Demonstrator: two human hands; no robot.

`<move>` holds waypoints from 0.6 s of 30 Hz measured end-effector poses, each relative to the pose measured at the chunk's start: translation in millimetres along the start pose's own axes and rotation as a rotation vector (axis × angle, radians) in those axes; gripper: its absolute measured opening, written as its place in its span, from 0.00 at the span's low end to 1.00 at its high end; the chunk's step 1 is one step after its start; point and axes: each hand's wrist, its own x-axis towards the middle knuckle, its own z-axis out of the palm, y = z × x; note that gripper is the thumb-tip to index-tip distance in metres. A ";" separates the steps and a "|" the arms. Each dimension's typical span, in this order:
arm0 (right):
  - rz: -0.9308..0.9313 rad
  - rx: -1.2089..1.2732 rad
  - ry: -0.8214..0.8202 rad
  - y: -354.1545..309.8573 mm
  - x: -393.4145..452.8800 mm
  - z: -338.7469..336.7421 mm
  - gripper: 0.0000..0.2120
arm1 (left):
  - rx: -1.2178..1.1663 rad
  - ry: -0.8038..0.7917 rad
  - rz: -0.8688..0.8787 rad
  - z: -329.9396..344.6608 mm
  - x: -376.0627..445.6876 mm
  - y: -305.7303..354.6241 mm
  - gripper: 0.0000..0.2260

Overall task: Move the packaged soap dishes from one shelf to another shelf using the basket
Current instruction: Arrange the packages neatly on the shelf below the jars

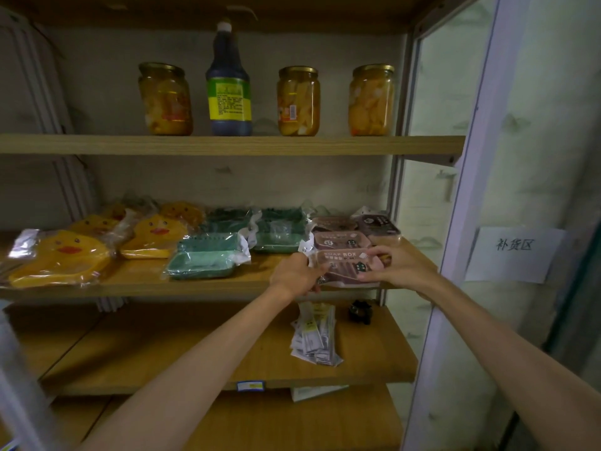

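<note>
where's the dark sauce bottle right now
The dark sauce bottle stands upright on the top shelf in the head view, left of centre, between two glass jars of yellow fruit.

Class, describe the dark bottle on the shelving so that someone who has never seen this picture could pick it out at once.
Start at the top wooden shelf, the one above the row of packaged soap dishes. Four containers stand along it; the dark bottle is second from the left, between two glass jars of yellow fruit. It alone is tall and narrow-necked, with a white cap and a yellow-green label.
</note>
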 end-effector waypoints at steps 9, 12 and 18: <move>-0.085 0.063 -0.076 3.4 -10.6 -5.8 0.31 | 0.061 0.041 0.006 10.1 5.4 -4.7 0.27; -0.126 0.031 -0.056 10.5 -10.5 -5.6 0.31 | -0.035 0.028 0.004 12.1 0.9 -5.3 0.25; -0.104 0.022 -0.075 18.0 -7.7 -2.4 0.34 | -0.115 -0.009 -0.022 10.3 -20.2 6.3 0.18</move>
